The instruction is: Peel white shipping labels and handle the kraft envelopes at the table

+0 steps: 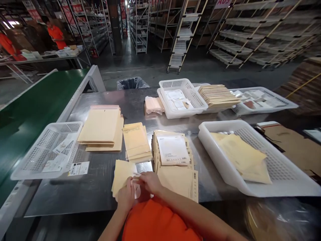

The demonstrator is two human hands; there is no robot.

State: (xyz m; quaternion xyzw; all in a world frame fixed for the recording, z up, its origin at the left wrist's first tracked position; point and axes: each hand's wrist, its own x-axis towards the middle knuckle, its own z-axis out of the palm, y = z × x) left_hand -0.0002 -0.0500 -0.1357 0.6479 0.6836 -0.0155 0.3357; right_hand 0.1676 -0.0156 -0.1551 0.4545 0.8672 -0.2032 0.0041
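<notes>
I see the small padded envelope lying flat on the worktop just left of both hands, left hand nearer, fingers of both pinching its right edge alongside the right hand.

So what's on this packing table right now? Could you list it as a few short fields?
left hand: on a small padded envelope at the table's near edge
right hand: pinching that envelope's opening
beside hands: envelope stack topped with a white label
right tray: holds yellow mailers
left tray: holds paper slips
surface: steel table
</notes>
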